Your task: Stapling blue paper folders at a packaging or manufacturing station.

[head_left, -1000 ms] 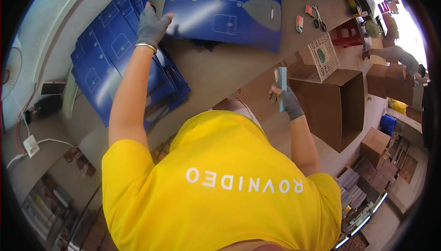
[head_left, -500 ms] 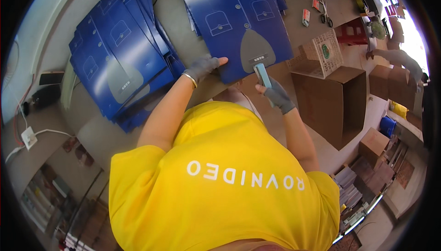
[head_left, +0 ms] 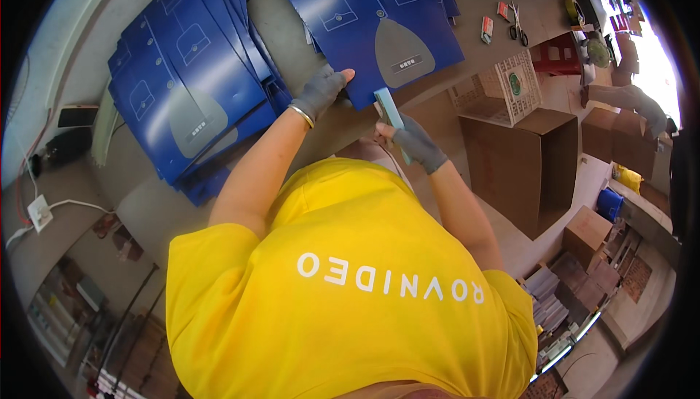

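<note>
A glossy blue printed sheet [head_left: 368, 23] with a grey rounded patch and white outlines lies over other blue sheets on the table. My left hand [head_left: 321, 93], in a grey fingerless glove, pinches its near left corner, thumb on top. In my right hand [head_left: 418, 143], gloved the same way, is a light-blue stapler [head_left: 391, 110]. Its front end points at the sheet's near edge, just right of my left hand. Whether it touches the sheet I cannot tell. A fanned pile of similar blue sheets [head_left: 186, 56] lies to the left.
On the grey table [head_left: 288, 16] at the far right lie scissors [head_left: 517, 28] and two small red-and-white boxes [head_left: 487, 29]. Right of me a white plastic basket [head_left: 515, 85] rests by an open cardboard box [head_left: 503, 165]. Another person's arm [head_left: 627, 98] shows at far right.
The gripped sheet has moved away from me and slightly left, my left hand shifting with it. The right hand has brought the stapler leftward, nearer the sheet's left corner.
</note>
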Motion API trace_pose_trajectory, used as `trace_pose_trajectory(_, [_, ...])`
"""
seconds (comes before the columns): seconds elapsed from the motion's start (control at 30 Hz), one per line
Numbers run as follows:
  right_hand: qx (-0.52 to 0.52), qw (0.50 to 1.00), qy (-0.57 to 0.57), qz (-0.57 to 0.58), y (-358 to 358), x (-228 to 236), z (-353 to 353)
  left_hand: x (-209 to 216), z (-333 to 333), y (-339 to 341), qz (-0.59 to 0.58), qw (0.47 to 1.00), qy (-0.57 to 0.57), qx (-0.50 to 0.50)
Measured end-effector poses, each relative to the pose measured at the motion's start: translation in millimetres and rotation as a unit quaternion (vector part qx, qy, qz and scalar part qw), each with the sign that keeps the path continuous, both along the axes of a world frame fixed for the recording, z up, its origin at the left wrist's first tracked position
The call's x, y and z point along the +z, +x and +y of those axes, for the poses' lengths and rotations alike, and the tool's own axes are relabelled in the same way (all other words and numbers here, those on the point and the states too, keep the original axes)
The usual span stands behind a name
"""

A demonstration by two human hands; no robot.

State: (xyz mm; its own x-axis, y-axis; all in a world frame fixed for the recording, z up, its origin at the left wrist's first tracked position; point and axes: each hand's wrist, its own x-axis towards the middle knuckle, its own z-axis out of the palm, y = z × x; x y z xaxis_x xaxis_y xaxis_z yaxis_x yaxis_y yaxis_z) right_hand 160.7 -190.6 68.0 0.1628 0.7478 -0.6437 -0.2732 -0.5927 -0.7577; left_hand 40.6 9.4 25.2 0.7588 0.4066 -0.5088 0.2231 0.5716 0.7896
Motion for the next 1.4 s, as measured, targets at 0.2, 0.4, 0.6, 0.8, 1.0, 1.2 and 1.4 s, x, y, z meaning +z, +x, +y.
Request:
trace_pose_trajectory(0.2, [0.05, 0.989, -0.055, -0.126, -3, 15, 22, 11, -5, -4, 0.026, 0.999, 0.027, -0.017])
trace_pose_trajectory(0.4, [0.046, 0.983, -0.072, -0.162, -11, -18, 23, -7, -20, 0, -0.045, 0.995, 0.078, 0.032])
trace_pose_trajectory(0.6, [-0.1, 0.98, -0.053, -0.161, 42, -21, 12, -5, 2, -5, -0.013, 0.995, -0.042, 0.092])
trace_pose_trajectory(0.8, [-0.083, 0.961, -0.107, -0.242, 102, -18, -5, 29, 23, -19, 0.014, 0.998, -0.053, 0.03])
trace_pose_trajectory(1.0, [-0.094, 0.956, -0.149, -0.236, 94, -23, -5, 42, 19, -23, -0.013, 1.0, 0.008, 0.013])
trace_pose_trajectory(1.2, [-0.077, 0.993, 0.07, -0.051, 45, 21, 14, 130, 55, -90, -0.01, 0.98, 0.181, 0.086])
trace_pose_trajectory(1.4, [-0.027, 0.998, 0.042, 0.022, 33, 12, 7, 179, 107, -236, 0.071, 0.957, 0.216, 0.178])
